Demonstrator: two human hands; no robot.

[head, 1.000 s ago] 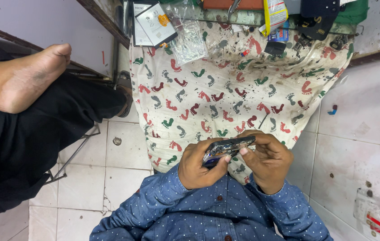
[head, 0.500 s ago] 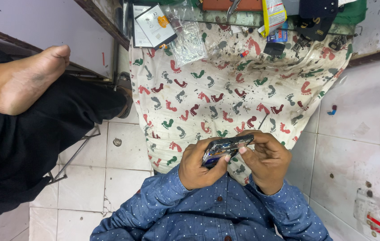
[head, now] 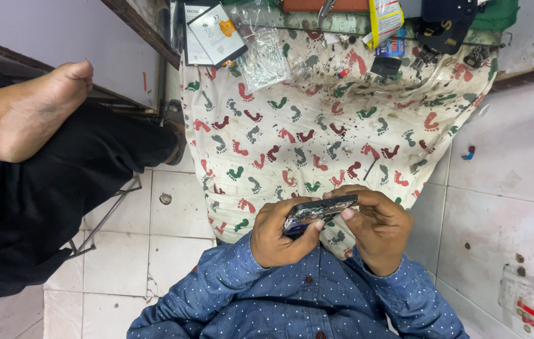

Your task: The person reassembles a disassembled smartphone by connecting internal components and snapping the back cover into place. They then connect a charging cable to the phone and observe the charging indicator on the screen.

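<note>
Near six o'clock in the head view, an opened phone [head: 320, 211] is held edge-up between both hands, above a blue dotted shirt [head: 304, 295]. It is gripped from below by the left hand [head: 277, 233], thumb pressed to its underside, and its other end is pinched by the curled fingers of the right hand [head: 377, 227]. Beyond, toward twelve o'clock, a footprint-patterned cloth [head: 336, 119] is spread over the bench, with a clear plastic bag [head: 265, 58] and boxed parts [head: 218, 32] laid at eleven o'clock. At nine o'clock, another person's bare foot [head: 25, 110] is seen.
</note>
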